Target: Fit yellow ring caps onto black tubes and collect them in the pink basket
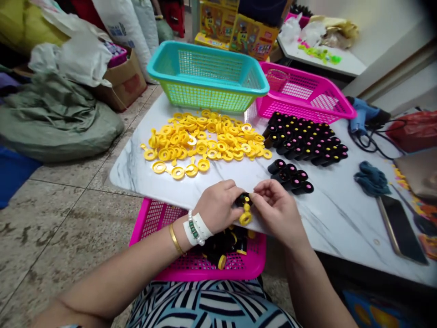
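My left hand [220,205] is closed around a small black tube [242,199] above the table's front edge. At the tube's end sits a yellow piece [246,217] with a ring and a small round tab. My right hand [278,212] meets the tube from the other side, thumb and forefinger pinched at its edge, the other fingers curled. Beyond my hands lies a loose heap of yellow ring pieces [205,136]. To the right, black tubes with pink and yellow dots stand in a large block [303,139] and a smaller group [290,176].
Below the table edge, a pink basket [205,274] on my lap holds black tubes with yellow ends. A turquoise basket [208,82] and another pink basket [307,107] stand behind. At right are a blue heat-gun-like tool [360,116], a cloth [372,177] and a phone [402,228].
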Available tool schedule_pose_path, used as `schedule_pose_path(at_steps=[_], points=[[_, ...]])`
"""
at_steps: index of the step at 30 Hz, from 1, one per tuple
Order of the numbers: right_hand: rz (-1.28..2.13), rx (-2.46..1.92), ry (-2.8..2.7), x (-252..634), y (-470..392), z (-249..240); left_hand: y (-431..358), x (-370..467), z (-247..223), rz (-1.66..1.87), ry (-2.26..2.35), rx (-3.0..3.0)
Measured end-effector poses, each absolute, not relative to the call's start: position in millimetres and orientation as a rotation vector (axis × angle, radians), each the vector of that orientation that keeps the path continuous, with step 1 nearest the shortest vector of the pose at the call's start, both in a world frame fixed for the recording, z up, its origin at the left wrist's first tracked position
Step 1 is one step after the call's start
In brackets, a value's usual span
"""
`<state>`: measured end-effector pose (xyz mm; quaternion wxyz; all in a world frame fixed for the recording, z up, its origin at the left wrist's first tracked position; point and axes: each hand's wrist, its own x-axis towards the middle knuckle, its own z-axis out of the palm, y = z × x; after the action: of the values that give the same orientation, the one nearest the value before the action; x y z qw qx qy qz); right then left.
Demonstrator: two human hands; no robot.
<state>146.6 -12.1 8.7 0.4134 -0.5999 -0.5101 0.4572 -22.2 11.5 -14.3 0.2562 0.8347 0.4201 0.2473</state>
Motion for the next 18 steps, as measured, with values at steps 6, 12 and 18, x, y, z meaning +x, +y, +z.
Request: schedule_pose_path(at_steps=[6,12,18], points=[[0.73,-1.642,-1.385,156,-55,-4,9,-21,-11,0.707,1.239,2.245],[0.65,-1.458,-1.588,164,-100,-8,10,-23,-17,0.728,1.312,2.287],[0.864,-1.524,-1.971,183,-125,-25,11,-22,-19,0.783,1.313,2.306]])
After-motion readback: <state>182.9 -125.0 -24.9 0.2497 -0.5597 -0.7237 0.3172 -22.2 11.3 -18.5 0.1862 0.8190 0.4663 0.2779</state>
